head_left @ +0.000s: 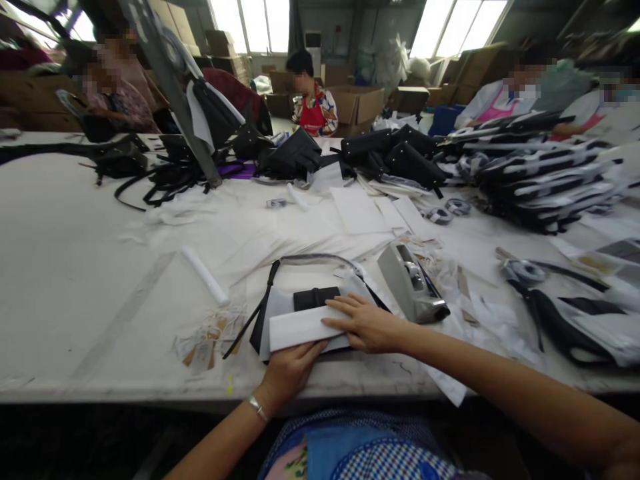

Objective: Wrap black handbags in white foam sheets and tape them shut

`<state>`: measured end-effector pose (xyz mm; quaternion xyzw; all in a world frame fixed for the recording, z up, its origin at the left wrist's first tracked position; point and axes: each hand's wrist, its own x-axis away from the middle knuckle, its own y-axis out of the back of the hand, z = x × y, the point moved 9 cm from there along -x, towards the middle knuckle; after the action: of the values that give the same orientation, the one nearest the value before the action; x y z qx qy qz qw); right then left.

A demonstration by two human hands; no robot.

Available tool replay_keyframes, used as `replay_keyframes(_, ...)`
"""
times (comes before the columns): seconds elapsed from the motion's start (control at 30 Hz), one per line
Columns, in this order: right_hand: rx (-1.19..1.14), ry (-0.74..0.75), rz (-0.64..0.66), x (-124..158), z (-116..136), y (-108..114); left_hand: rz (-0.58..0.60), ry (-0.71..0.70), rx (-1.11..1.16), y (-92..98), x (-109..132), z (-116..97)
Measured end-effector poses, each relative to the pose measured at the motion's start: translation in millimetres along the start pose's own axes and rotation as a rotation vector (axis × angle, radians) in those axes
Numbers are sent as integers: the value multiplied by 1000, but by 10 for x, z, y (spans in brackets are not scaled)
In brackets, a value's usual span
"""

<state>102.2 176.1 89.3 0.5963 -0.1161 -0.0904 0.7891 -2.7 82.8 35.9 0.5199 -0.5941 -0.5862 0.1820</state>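
Observation:
A small black handbag with white wrapping over its front lies before me at the table's near side. Its strap, partly wrapped, arches away behind it. Across the bag lies a folded white strip, foam or paper, below a black band. My left hand grips the strip's lower edge, its fingers close together and the thumb partly hidden. Over the strip's right end my right hand lies flat with fingers stretched out, touching the strip and the bag.
A grey tape dispenser stands right of the bag. Paper tags lie to its left, near a white roll. Black bags and a wrapped stack fill the far side. A metal post rises there; several people sit beyond.

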Motion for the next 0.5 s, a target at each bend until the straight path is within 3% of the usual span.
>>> replay_keyframes(0.17, -21, -2, -31, 90, 88, -179, 19, 20, 27, -10, -22, 28)
replay_keyframes(0.3, -21, -37, -67, 125, 75, -229, -32, 3, 22, 77, -31, -11)
replay_keyframes(0.5, -45, -40, -74, 140, 47, -246, -152, -51, 59, 492, -41, -243)
